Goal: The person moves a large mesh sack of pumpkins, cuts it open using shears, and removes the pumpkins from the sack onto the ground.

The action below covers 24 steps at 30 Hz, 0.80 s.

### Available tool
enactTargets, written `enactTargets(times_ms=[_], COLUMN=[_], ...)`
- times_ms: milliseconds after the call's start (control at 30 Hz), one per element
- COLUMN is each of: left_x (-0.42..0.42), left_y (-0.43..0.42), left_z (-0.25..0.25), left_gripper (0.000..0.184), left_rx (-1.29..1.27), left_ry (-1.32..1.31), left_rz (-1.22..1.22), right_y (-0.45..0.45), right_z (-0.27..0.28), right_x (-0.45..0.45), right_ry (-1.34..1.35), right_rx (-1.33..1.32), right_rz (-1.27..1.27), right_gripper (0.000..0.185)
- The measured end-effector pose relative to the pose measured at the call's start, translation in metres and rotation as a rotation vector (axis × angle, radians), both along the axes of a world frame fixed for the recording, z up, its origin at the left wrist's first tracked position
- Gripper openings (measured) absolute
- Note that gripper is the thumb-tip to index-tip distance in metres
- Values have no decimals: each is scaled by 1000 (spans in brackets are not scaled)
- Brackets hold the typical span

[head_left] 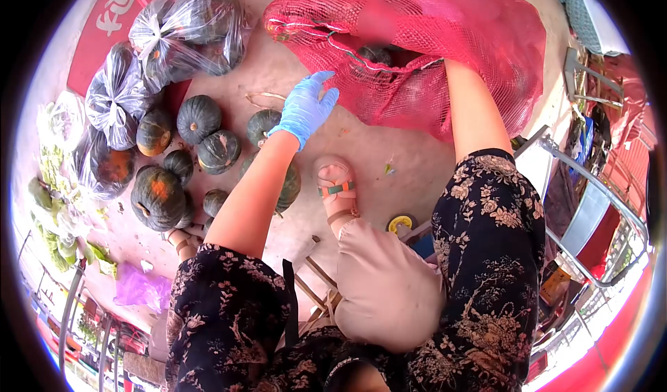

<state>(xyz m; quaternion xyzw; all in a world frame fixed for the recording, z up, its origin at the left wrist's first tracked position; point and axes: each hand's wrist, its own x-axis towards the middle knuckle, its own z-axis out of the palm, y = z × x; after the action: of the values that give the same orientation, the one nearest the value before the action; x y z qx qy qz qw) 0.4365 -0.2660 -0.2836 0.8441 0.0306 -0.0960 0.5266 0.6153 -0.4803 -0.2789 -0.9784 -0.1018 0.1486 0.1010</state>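
Observation:
A large red mesh bag [500,37] lies on the floor ahead, its mouth partly open. My right forearm [476,107] reaches into it, and the hand inside is hidden by the mesh. Something dark and rounded [376,54] shows through the opening. My left hand [306,107], in a blue glove, is held to the left of the bag with its fingers apart and nothing in it. Close below that hand is a dark green pumpkin [261,124]. More pumpkins, such as this one [199,119], sit on the floor further left.
Clear plastic bags of pumpkins [191,30] stand at the far left, on and beside a red mat [97,44]. A purple plastic bag [142,286] and leafy greens [55,232] lie lower left. A metal-framed chair [590,218] is on the right. A yellow tape roll [401,224] rests near my foot.

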Motion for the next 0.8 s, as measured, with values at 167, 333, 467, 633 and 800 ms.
enactTargets(times_ms=[167,333,467,633,800], left_x=[-6,-11,-12,-20,-28], left_y=[-2,-6,-10,-3,-1], left_z=[4,2,-2,-9,3], left_gripper=[35,34,35,40,57], left_rx=[-119,-294,-519,-505,-739], left_ry=[164,237,256,317,652], left_rz=[48,89,178,183,268], right_y=[-2,-6,-8,-11,-5], right_z=[6,17,16,0,3], right_x=[-48,-99,-116,-103,-99], right_ry=[-45,-73,-80,-98,-22], right_rx=[39,62,86,109,107], right_rz=[3,-37,-115,-224,-335], right_gripper=[67,68,69,70,72])
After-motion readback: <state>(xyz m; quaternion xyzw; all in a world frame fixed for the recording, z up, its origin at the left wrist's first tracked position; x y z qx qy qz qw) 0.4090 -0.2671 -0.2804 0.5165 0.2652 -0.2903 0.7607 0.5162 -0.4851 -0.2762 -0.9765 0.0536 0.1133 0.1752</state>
